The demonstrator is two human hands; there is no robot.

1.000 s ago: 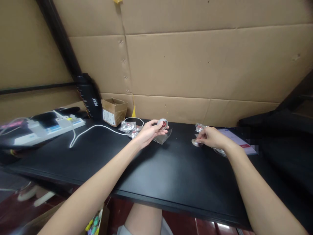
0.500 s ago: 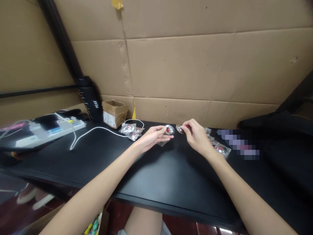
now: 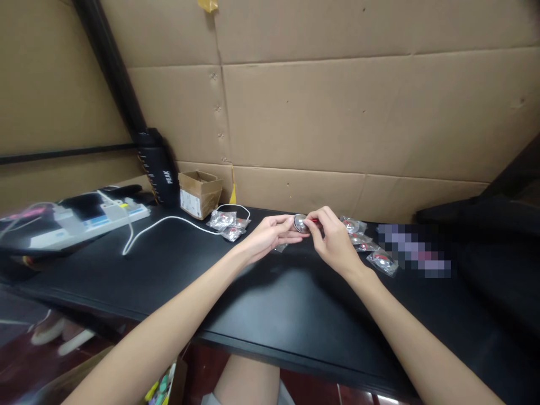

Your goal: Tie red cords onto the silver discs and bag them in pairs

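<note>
My left hand (image 3: 272, 236) is closed on a round, shiny silver disc (image 3: 300, 223), pinched at its left rim between thumb and fingers. Against the disc's right side are the fingertips of my right hand (image 3: 332, 239). A second round piece with a red part (image 3: 315, 221) is in my right fingers, mostly hidden by them. The two pieces are together or overlapping; whether they are joined I cannot tell. Beneath my left hand lies a clear plastic wrapper (image 3: 280, 247). Just right of my right hand are several bagged silver-and-red pieces (image 3: 382, 261).
More bagged pieces (image 3: 230, 224) lie left of my hands, beside a small cardboard box (image 3: 201, 196). A white cable (image 3: 169, 219) runs from a power strip (image 3: 90, 225) over the black table (image 3: 270, 320). A black bottle (image 3: 158, 169) stands behind; dark fabric (image 3: 485, 253) is at right.
My hands have come together: the right hand moved left, bringing its round piece against the disc in my left hand. More of the bagged pieces at right now show.
</note>
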